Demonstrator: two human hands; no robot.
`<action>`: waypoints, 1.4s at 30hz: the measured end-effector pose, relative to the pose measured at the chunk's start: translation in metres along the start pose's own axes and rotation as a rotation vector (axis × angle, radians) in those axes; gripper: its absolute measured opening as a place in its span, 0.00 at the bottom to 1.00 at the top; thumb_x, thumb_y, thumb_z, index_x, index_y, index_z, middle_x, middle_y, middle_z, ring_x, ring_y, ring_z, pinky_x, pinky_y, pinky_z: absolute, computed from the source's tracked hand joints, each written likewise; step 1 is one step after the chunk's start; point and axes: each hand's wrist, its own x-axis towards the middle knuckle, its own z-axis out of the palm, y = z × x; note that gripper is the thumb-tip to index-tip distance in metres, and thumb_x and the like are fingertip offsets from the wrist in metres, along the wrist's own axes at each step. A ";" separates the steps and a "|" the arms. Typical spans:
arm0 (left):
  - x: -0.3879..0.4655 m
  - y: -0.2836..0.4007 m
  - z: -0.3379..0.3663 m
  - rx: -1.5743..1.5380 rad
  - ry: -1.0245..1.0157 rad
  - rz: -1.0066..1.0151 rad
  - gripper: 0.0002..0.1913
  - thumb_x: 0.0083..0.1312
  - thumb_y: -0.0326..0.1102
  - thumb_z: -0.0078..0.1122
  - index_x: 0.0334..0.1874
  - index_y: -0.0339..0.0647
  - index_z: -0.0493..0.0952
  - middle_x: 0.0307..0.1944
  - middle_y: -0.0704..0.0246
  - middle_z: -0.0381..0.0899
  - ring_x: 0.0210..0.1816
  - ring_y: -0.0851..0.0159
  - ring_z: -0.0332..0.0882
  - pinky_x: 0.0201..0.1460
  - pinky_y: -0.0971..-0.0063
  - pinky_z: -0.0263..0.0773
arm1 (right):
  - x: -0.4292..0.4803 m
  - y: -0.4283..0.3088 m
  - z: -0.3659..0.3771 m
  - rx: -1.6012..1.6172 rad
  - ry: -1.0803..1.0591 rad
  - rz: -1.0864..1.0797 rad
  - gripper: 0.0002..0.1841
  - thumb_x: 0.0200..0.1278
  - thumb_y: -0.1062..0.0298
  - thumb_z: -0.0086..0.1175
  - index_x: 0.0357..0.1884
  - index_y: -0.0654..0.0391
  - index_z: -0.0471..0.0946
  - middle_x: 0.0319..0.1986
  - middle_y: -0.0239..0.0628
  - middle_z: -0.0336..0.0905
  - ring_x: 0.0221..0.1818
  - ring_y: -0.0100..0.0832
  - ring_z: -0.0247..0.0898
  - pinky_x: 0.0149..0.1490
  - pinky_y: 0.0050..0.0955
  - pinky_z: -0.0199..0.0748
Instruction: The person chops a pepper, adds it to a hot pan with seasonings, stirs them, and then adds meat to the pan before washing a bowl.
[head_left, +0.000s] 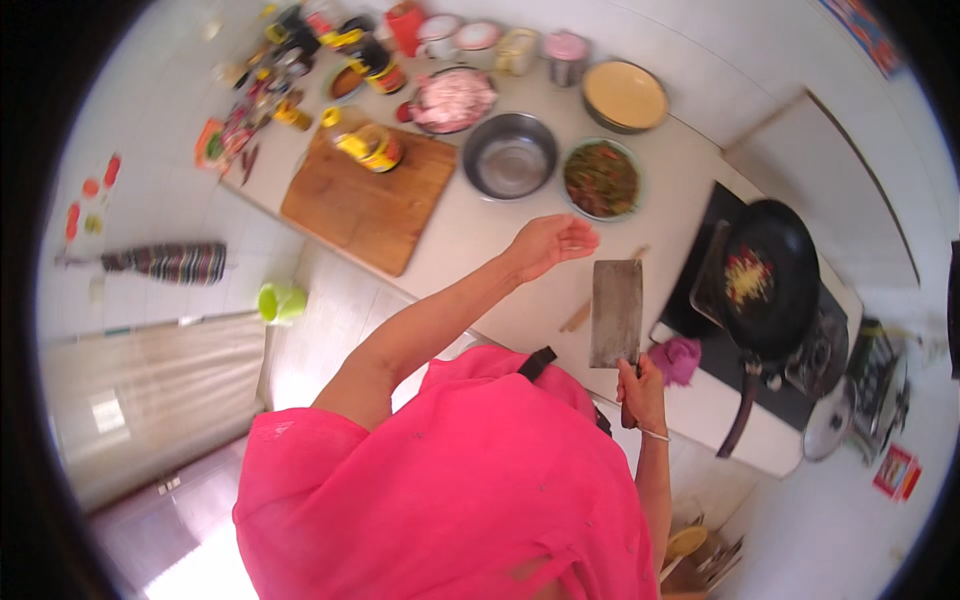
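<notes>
My right hand (642, 396) grips the dark handle of a cleaver (616, 315). The broad grey blade points away from me above the countertop (517, 315). Reaching over the counter, my left hand (552, 244) holds nothing, its palm partly turned up and fingers slightly bent. Beyond it are a steel basin (510, 159) and a bowl of chopped, cooked-looking food (601, 180). A pair of chopsticks (581, 316) lies partly hidden behind the blade. On the gas stove (686, 300) to the right sits a black wok (780, 270) holding chopped garlic and red pieces (747, 279).
A wooden cutting board (367, 210) bears a yellow-labelled bottle (371, 148). Behind stand a plate of pale pink meat (454, 99), a yellow bowl (626, 94) and several seasoning bottles (382, 71). A purple cloth (676, 360) lies near the stove; the wok handle (739, 416) juts toward me.
</notes>
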 end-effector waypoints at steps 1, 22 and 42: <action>-0.015 0.004 -0.018 0.132 0.160 0.039 0.18 0.71 0.43 0.45 0.47 0.31 0.73 0.44 0.58 0.78 0.46 0.59 0.78 0.55 0.66 0.73 | 0.008 -0.006 0.011 -0.062 -0.033 0.003 0.09 0.65 0.66 0.51 0.30 0.60 0.69 0.14 0.27 0.66 0.14 0.18 0.61 0.19 0.20 0.62; -0.151 0.065 -0.174 -0.222 0.723 0.152 0.09 0.68 0.35 0.46 0.28 0.44 0.69 0.22 0.70 0.69 0.25 0.68 0.68 0.28 0.75 0.65 | 0.152 -0.004 0.238 -0.032 -0.310 -0.109 0.15 0.58 0.64 0.56 0.37 0.65 0.69 0.17 0.38 0.72 0.18 0.29 0.72 0.25 0.28 0.72; 0.099 -0.036 0.236 0.337 -0.123 0.177 0.11 0.68 0.34 0.47 0.41 0.30 0.73 0.39 0.63 0.74 0.40 0.64 0.74 0.51 0.70 0.74 | 0.032 -0.055 0.021 -0.082 0.496 -0.529 0.06 0.59 0.74 0.55 0.38 0.60 0.74 0.28 0.46 0.76 0.31 0.45 0.76 0.34 0.33 0.72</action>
